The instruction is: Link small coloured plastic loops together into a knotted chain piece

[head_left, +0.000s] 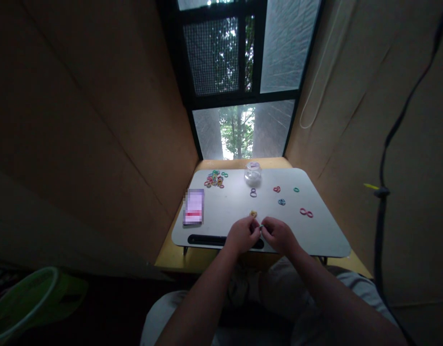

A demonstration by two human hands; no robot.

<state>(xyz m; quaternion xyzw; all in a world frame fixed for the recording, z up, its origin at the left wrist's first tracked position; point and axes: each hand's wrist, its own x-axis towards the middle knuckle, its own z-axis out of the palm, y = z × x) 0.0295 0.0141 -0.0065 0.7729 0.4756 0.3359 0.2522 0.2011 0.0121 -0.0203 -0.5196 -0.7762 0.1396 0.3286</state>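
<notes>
Over the front edge of a white lap table (236,206), my left hand (243,234) and my right hand (279,234) are close together, fingers pinched. Between their fingertips shows a bit of a small green hair tie (261,226); the fingers cover most of it. Just beyond my left fingertips lie yellow hair ties (253,213). Farther off is a purple pair (253,192). To the right are a red group (276,189), a blue group (281,202), a single green one (296,190) and a pink pair (306,212).
A pile of mixed hair ties (215,179) lies at the back left. A clear round jar (252,175) stands at the back middle. A phone (193,206) rests at the left, near a black slot (207,239). A cord (382,211) hangs at the right; a green basket (37,302) stands lower left.
</notes>
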